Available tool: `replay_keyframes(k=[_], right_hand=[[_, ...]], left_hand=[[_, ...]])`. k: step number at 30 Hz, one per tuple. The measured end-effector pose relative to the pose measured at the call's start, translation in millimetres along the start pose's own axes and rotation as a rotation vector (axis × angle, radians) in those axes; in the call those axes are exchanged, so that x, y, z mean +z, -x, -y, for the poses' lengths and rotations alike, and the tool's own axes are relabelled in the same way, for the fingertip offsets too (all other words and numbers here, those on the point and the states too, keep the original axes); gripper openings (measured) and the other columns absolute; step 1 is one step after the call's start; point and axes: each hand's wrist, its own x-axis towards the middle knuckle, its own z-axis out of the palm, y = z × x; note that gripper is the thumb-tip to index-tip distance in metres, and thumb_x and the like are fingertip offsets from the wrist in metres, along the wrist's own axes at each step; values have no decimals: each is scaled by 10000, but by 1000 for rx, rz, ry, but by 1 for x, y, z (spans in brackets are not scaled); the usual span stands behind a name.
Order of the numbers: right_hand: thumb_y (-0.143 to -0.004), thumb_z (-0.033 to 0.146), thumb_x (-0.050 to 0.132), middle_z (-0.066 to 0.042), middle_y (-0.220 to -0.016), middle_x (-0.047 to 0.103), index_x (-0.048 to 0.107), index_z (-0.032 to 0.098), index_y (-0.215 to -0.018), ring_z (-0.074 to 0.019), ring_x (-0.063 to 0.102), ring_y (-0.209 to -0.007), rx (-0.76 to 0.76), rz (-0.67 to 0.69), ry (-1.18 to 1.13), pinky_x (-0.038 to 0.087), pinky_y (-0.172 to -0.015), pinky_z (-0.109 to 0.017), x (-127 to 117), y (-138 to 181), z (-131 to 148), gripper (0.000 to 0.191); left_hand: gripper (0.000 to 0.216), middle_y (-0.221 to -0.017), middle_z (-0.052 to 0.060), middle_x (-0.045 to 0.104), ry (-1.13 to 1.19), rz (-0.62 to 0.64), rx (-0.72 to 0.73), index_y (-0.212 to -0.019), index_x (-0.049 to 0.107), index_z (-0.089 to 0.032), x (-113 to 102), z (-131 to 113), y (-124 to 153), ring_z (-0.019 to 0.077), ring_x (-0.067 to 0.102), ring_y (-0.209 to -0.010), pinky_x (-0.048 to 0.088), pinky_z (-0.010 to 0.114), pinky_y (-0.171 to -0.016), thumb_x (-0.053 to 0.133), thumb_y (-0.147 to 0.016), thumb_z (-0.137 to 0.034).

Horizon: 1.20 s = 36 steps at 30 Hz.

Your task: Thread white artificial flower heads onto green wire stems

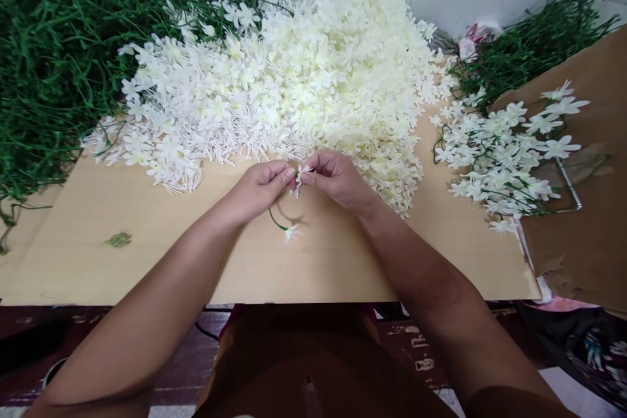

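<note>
My left hand (pixel 267 186) and my right hand (pixel 336 176) meet at the middle of the table, fingertips almost touching. Pinched in my left fingers is a green artificial flower stem (pixel 277 222); one branch curves down below the hand and ends in a white flower (pixel 291 232). My right thumb and forefinger are closed on a small white artificial flower (pixel 302 175) at the stem's upper end. Fingers partly hide where flower and stem meet. Just beyond both hands spreads a large heap of loose white and pale yellow flower heads (pixel 313 72).
Green stems (pixel 59 65) are piled high at the left, with another bunch of stems (pixel 539 39) at the back right. Stems bearing white flowers (pixel 509 150) lie at the right beside a cardboard box (pixel 582 222). A small green scrap (pixel 118 240) rests on the tabletop (pixel 161 268).
</note>
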Motion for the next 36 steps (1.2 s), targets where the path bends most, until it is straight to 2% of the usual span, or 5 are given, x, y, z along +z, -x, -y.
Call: replay_keyframes(k=[13, 24, 30, 33, 36], right_hand=[[-392, 292, 987, 35, -637, 668, 631, 165, -596, -85, 627, -615, 22, 46, -42, 505, -618, -222, 4, -2, -1, 430], [-405, 410, 972, 37, -601, 664, 583, 175, -609, -99, 637, -594, 36, -63, -29, 522, -623, -249, 14, -3, -4, 497], [-503, 439, 938, 36, -600, 622, 595, 178, -668, -87, 579, -535, -41, -139, 157, 506, -542, -247, 4, 12, 30, 462], [-578, 414, 900, 10, -602, 631, 616, 192, -664, -103, 570, -503, -205, -346, 395, 491, -496, -272, -30, 37, 68, 370], [-684, 293, 837, -71, -698, 689, 689, 194, -750, -137, 623, -566, -457, -839, 791, 476, -533, -314, -93, 75, 102, 190]], left_hand=[[607, -538, -37, 388, 79, 40, 128, -558, 465, -185, 2, 6, 1, 93, 313, -515, 269, 257, -518, 599, -808, -721], [570, -550, -33, 376, 109, -34, 78, -563, 434, -196, 4, 8, -2, 100, 324, -536, 265, 249, -530, 623, -782, -688], [597, -596, -3, 507, 314, -73, 75, -624, 565, -174, 7, 9, -3, 107, 413, -551, 319, 256, -542, 638, -752, -752], [623, -655, 24, 567, 376, -125, 11, -707, 632, -164, 7, 9, -3, 115, 456, -565, 339, 253, -532, 621, -730, -786], [545, -598, 0, 522, 317, -118, -52, -734, 654, -158, 9, 8, -3, 106, 432, -531, 309, 244, -507, 638, -760, -702]])
